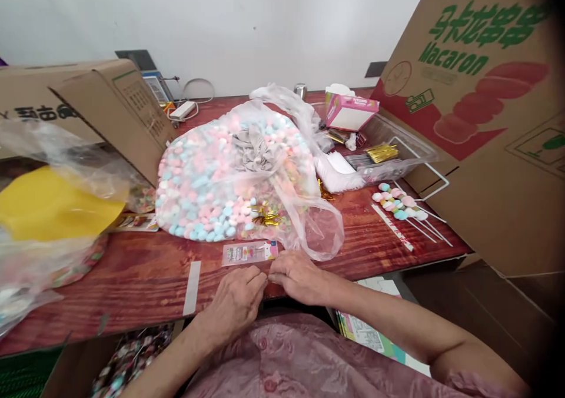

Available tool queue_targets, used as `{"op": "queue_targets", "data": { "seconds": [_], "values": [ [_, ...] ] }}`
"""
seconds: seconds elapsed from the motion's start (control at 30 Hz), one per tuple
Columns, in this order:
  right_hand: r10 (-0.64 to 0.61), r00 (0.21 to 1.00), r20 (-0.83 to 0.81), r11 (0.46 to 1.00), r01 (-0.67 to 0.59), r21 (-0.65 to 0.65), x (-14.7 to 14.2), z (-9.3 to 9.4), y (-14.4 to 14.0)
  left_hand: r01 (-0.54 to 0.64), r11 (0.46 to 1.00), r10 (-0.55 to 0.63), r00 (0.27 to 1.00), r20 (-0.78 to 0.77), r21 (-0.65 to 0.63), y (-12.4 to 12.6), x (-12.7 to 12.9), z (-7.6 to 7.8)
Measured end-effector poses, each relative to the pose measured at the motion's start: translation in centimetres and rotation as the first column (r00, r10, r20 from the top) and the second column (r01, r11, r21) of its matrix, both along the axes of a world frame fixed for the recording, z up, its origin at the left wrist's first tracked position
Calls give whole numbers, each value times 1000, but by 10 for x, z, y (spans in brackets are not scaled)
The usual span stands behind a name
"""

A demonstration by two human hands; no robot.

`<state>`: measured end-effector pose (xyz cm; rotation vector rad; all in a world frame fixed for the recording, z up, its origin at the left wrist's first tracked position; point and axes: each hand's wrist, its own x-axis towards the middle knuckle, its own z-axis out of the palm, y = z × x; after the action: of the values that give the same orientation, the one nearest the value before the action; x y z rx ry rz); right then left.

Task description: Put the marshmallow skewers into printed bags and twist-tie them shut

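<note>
Both hands rest at the near edge of a red-brown wooden table point(145, 274). The left hand point(236, 304) and the right hand point(298, 277) meet fingertip to fingertip, fingers curled inward and pinched together; whatever lies between the fingertips is too small to make out, so a hold cannot be confirmed. Just beyond the fingertips, flat on the table, lies a small printed packaging sleeve point(249, 252), pink and white, close to the hands but apparently not gripped. Directly behind it sits a large clear plastic bag of pastel marshmallows point(207, 186), pink, blue and white, its open mouth slumped toward the right hand. To the right, well apart from the hands, marshmallow skewers point(399, 204) lie side by side on the table. Behind them stands a clear tray holding gold twist ties point(382, 152). A large Macaron carton point(485, 109) stands at the right.
</note>
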<state>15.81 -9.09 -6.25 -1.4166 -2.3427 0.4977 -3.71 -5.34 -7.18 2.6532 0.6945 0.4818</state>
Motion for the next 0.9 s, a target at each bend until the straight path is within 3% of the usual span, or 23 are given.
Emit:
{"op": "queue_targets", "data": {
  "seconds": [0.07,0.1,0.13,0.17,0.23,0.27,0.33,0.4,0.5,0.57,0.67,0.7,0.77,0.83,0.9],
  "values": [
    [-43,998,-40,976,51,213,16,14,-6,-25,990,37,995,88,-136,3,-1,1],
    [-84,993,-79,935,106,338,30,22,-8,-52,969,86,988,132,-243,4,-3,2],
    [-152,979,-138,880,198,432,48,28,-8,-90,925,162,972,168,-370,6,-6,3],
    [-284,938,-202,802,347,486,68,31,-6,-135,848,265,946,189,-513,8,-9,3],
    [-599,776,-200,645,615,453,110,30,3,-194,587,496,854,160,-786,12,-16,3],
    [-701,702,-120,604,676,422,129,25,10,-184,431,592,796,123,-883,15,-18,3],
    [-716,697,-39,635,674,377,155,11,24,-99,178,716,696,60,-979,18,-19,3],
    [-683,730,14,686,635,354,165,-2,36,-5,66,774,632,48,-998,19,-16,4],
    [-640,769,13,719,592,363,158,-3,42,57,30,802,595,58,-998,17,-6,8],
    [-599,796,-84,701,573,424,149,10,43,75,25,793,606,65,-997,15,0,9],
    [-424,880,-213,682,465,565,131,33,52,127,22,788,608,95,-992,16,5,5],
    [-355,919,-169,712,383,589,124,38,59,150,23,789,605,110,-988,18,6,4],
    [-234,971,54,822,168,544,106,44,77,183,17,784,607,127,-983,20,9,0],
    [-109,941,321,919,-28,394,88,41,98,193,15,771,623,135,-981,20,14,-2],
    [-5,861,509,952,-151,265,74,33,118,191,20,765,629,138,-981,18,17,-3]
  ]
}}
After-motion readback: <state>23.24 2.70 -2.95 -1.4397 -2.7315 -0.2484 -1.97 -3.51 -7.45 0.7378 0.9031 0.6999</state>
